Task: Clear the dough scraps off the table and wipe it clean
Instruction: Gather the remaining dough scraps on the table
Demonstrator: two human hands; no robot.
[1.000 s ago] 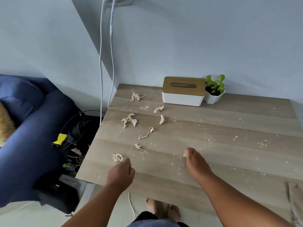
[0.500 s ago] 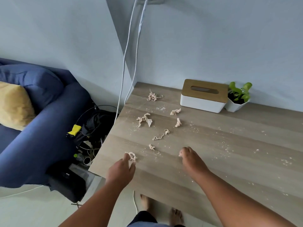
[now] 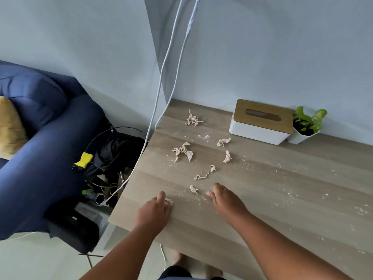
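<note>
Several pale dough scraps lie on the wooden table [image 3: 262, 199] near its left end: a stringy clump [image 3: 193, 120] at the back, a larger one [image 3: 183, 151], two small pieces [image 3: 223, 142] [image 3: 227, 157], a thin curl [image 3: 204, 174] and a tiny bit [image 3: 193, 189]. My left hand [image 3: 155, 212] sits near the front left edge, its fingers curled over one more scrap [image 3: 169, 202], which is mostly hidden. My right hand [image 3: 225, 201] rests fingertips-down on the table just right of the tiny bit, holding nothing. Flour specks dust the surface.
A white tissue box with a wooden lid [image 3: 261, 121] and a small potted plant [image 3: 307, 126] stand at the back against the wall. Two cables [image 3: 161, 93] hang down past the table's left edge. A blue sofa [image 3: 40, 158] and floor clutter [image 3: 113, 158] are left of the table.
The view has swung left and closer. My left hand has reached forward onto the nearest scrap and curled its fingers over it. My right hand has stayed resting on the table.
</note>
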